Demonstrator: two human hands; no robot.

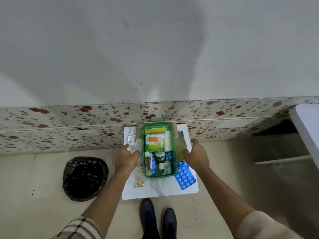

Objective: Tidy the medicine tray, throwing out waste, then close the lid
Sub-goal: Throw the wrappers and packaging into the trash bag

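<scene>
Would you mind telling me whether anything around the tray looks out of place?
Yes: a blue blister pack lies outside the green tray to its right, and loose yellowish capsules are scattered on the white board.

The translucent green plastic tray (159, 175) sits on a glossy white marble-look table (160, 188), with a shiny blue foil blister sheet (185, 176) at its right edge, crinkled clear plastic wrap (132, 138) at its far-left corner, and a glossy black plastic bin bag (85, 178) on the smooth floor.

Your tray (159, 176) sat on the worktop (160, 188) against the wall (155, 49), with a swab packet (154, 141) at its far end and bottles (148, 163) nearer you. A blister sheet (185, 176) lay right of it, loose capsules (139, 182) lay before its left corner, and the bin (85, 178) stood on the floor to the left.
</scene>
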